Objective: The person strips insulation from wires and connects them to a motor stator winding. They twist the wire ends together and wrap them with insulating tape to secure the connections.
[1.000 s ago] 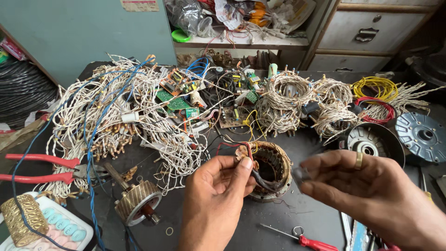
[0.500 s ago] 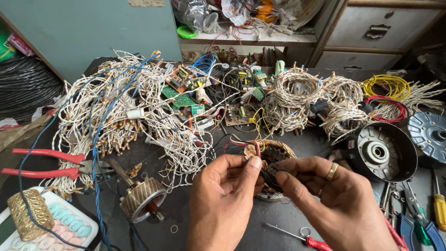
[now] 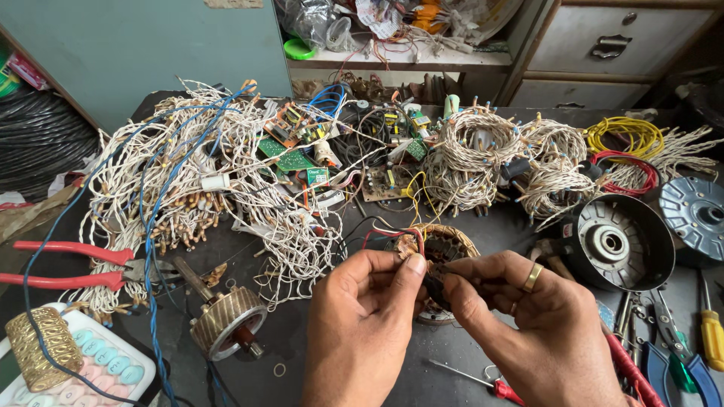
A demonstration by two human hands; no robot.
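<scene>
- The small dark part [image 3: 434, 280], possibly a wire end or sleeve, is pinched between both hands just in front of the round copper-wound motor stator [image 3: 440, 249]. The stator lies flat on the dark workbench [image 3: 362, 354], directly behind the fingertips.
- The left hand [image 3: 362, 324] is closed in a thumb-and-forefinger pinch on the near end of the dark part. The other fingers are curled under.
- The right hand [image 3: 528, 316], wearing a gold ring [image 3: 532, 277], grips the same part from the opposite side, fingertips closed tight. How much of the part sits inside this grip cannot be told.
- For good work here, judge that the pinch should stay close to the stator's red and black lead wires [image 3: 388, 235], so that no strain passes to the copper winding.
- Keep both wrists low and steady; the fine winding would likely nick easily.
- To the left lies a ribbed cylindrical rotor on its shaft [image 3: 226, 324], near the red-handled pliers [image 3: 68, 265].
- To the right sits a round black motor housing [image 3: 618, 243].
- A small red-handled screwdriver [image 3: 483, 383] lies just below the hands.
- Behind is a heap of white twisted wire bundles [image 3: 188, 188].
</scene>
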